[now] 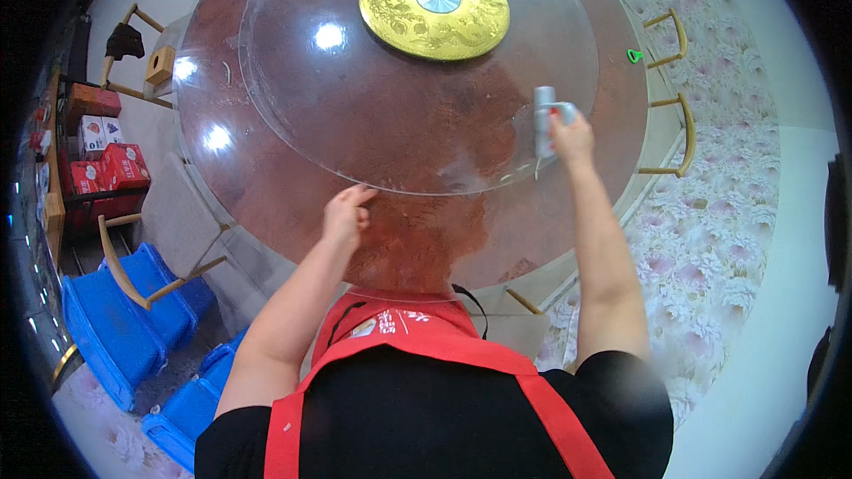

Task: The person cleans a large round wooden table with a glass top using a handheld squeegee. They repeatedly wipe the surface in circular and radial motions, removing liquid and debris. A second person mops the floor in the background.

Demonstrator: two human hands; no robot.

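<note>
A round glass turntable (413,113) with a patterned gold disc (426,33) at its centre lies on a large reddish-brown round table (219,173). My right hand (574,136) is closed around the handle of a light grey tool with a wide head (544,121), perhaps a squeegee, blurred, over the right part of the glass. Small pale scraps (522,175) lie near the tool. At the turntable's near edge is my left hand (349,209), its index finger stretched to the rim and the other fingers curled. Whether it grips the rim I cannot tell.
Wooden-armed chairs (180,213) stand around the table. At the left are blue plastic bins (126,319), red boxes (126,166) and a wooden tissue box (160,65) on a chair. A small green object (634,56) lies at the table's right edge.
</note>
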